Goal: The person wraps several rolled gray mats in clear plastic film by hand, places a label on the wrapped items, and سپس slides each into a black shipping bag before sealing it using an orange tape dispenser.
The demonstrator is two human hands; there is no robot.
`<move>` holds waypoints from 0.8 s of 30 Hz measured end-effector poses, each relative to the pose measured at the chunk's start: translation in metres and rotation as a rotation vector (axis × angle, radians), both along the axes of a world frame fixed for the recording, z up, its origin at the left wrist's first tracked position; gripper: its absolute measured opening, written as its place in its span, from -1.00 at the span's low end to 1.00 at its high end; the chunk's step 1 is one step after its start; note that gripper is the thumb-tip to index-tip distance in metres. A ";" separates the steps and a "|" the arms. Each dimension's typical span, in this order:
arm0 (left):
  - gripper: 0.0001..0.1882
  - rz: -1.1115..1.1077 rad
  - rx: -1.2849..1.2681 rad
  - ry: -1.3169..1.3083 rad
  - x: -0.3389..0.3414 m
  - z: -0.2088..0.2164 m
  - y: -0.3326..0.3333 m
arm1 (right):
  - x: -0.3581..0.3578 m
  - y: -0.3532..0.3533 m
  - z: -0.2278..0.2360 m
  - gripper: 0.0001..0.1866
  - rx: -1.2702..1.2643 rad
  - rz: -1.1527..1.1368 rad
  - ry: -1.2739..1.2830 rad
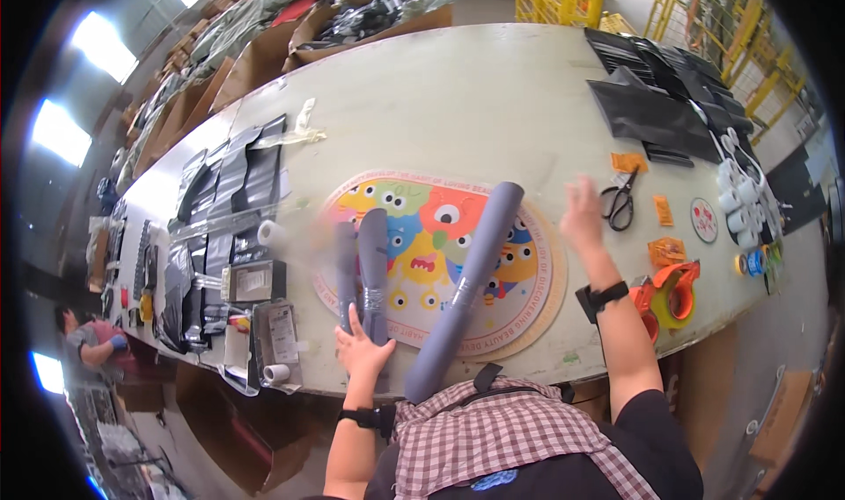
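My left hand has its fingers spread against the near ends of two short grey rolls, which lie side by side; the left one is blurred at its far end. A longer grey roll slants across a round mat printed with colourful cartoon monsters, its near end reaching the table edge by my apron. My right hand, slightly smeared, is raised over the table right of the mat. Its fingers are apart with nothing visible in them. Black-handled scissors lie just beside it.
Black plastic bags lie at the far right, with white rolls along the right edge. An orange tape dispenser stands near right. More dark bags and small boxes lie left. Open cartons stand beyond the table.
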State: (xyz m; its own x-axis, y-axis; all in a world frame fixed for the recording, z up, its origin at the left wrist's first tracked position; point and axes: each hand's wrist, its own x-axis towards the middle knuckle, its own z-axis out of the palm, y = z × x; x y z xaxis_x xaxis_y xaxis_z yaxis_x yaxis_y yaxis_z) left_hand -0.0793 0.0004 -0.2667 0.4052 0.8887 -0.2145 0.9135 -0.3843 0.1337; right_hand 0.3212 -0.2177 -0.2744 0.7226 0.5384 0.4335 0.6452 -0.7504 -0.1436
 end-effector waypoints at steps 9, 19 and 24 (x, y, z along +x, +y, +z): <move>0.15 -0.133 -0.011 -0.116 -0.018 -0.011 0.033 | -0.119 0.062 0.025 -0.57 -0.402 0.953 0.110; 0.15 -0.421 0.180 -0.204 -0.015 0.004 0.060 | -0.164 0.009 0.103 -0.47 -0.170 0.435 0.181; 0.29 -0.338 0.094 -0.111 -0.012 0.003 0.068 | -0.211 0.014 0.062 -0.35 -0.024 0.228 0.497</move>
